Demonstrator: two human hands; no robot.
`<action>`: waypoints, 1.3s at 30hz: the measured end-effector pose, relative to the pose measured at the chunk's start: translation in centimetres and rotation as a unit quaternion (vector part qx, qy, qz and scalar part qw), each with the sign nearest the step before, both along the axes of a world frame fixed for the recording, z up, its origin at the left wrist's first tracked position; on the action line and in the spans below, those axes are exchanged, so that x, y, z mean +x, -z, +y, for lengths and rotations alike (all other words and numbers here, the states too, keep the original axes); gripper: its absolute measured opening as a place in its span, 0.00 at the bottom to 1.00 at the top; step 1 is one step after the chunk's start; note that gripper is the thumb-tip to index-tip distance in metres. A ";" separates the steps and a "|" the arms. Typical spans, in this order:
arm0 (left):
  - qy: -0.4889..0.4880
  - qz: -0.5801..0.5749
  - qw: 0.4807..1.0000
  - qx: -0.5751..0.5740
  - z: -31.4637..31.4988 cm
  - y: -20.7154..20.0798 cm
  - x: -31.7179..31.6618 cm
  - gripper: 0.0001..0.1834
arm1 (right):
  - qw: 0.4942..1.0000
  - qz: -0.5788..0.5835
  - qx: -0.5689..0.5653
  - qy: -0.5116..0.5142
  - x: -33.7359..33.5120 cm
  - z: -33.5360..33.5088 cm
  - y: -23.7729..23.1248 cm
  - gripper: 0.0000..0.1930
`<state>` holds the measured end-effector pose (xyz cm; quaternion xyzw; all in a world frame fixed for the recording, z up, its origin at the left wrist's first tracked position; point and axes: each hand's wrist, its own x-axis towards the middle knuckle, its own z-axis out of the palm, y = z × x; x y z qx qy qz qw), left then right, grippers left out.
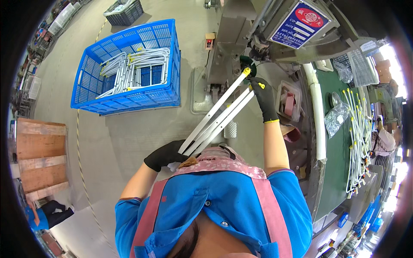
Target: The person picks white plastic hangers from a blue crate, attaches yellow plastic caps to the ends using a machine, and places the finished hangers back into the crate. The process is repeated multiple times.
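Note:
Several long white strips (pixel 218 121) with small holes and yellow ends slant across in front of me. Around their lower ends my black-gloved left hand (pixel 167 155) is closed, close to my apron. Near their upper ends is my right hand (pixel 264 99), also black-gloved, with its fingers closed round the strips by a yellow tip (pixel 261 86). One strip lies apart from the others at the top, and its yellow end (pixel 246 71) reaches the working point of a grey machine (pixel 232 47). The fingertips of my right hand are partly hidden.
A blue crate (pixel 133 101) at the left holds white frames (pixel 148 58). To the right, a green-topped table (pixel 329 172) carries more yellow-tipped white strips (pixel 356 133) and a clear plastic bag (pixel 337 118). A bin (pixel 289 101) stands beside the machine. Another person (pixel 41 217) is far left.

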<state>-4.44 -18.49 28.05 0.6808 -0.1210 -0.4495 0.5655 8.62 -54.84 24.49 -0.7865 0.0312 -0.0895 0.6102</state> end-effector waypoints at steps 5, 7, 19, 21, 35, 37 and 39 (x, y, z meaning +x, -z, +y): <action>-0.005 0.023 0.998 -0.051 -0.2 -0.2 0.0 0.28 | 0.988 0.038 0.149 0.004 -0.5 -0.5 -0.2 0.14; -0.013 0.033 0.997 -0.074 -0.3 -0.4 0.0 0.28 | 0.984 0.026 0.177 -0.005 -0.5 -0.5 -0.2 0.15; -0.055 -0.007 0.998 -0.041 -0.4 -0.6 -0.5 0.26 | 0.994 0.038 0.103 0.011 0.9 -0.2 0.6 0.16; -0.059 -0.008 0.997 -0.041 -0.5 -0.8 -0.5 0.26 | 0.990 0.042 0.134 0.012 0.8 -0.2 0.4 0.15; -0.133 0.002 0.991 -0.020 -1.4 -5.0 -1.9 0.23 | 0.994 -0.066 0.090 0.021 1.2 1.1 -4.7 0.13; -0.149 0.007 0.988 -0.028 -1.6 -5.2 -2.0 0.22 | 0.993 -0.090 0.065 0.022 1.7 1.4 -5.1 0.13; -0.163 -0.002 0.985 -0.057 -1.7 -5.0 -2.0 0.22 | 0.987 -0.116 0.113 0.011 2.0 1.8 -5.0 0.13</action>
